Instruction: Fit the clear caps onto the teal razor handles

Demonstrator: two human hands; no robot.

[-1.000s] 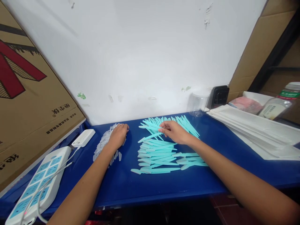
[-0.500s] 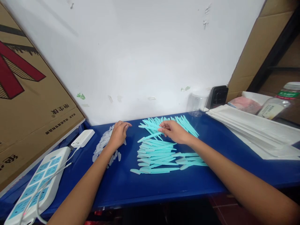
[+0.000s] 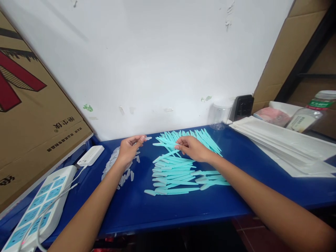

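Note:
My left hand [image 3: 130,148] pinches a small translucent blade cap [image 3: 148,138] between thumb and fingers, its end pointing right. Below and beside that hand lies a heap of similar caps [image 3: 110,161]. My right hand [image 3: 191,148] is closed on a turquoise eyebrow razor [image 3: 160,144], whose head points left toward the cap; the two are apart. Behind the right hand is a pile of turquoise razors [image 3: 207,140]. Nearer me, more razors [image 3: 173,173] lie roughly side by side, heads to the left, with a smaller group [image 3: 211,178] to their right.
A white power strip [image 3: 39,210] with cables and a white adapter [image 3: 91,155] lie at left, beside a large cardboard box [image 3: 34,115]. A clear jar [image 3: 219,115] stands against the wall. White sheets [image 3: 283,140] and a bottle [image 3: 309,112] are at right on the blue table [image 3: 162,213].
My left hand has lifted off the heap of caps, turned, and now shows a cap at its fingertips. My right hand still holds the razor in nearly the same place.

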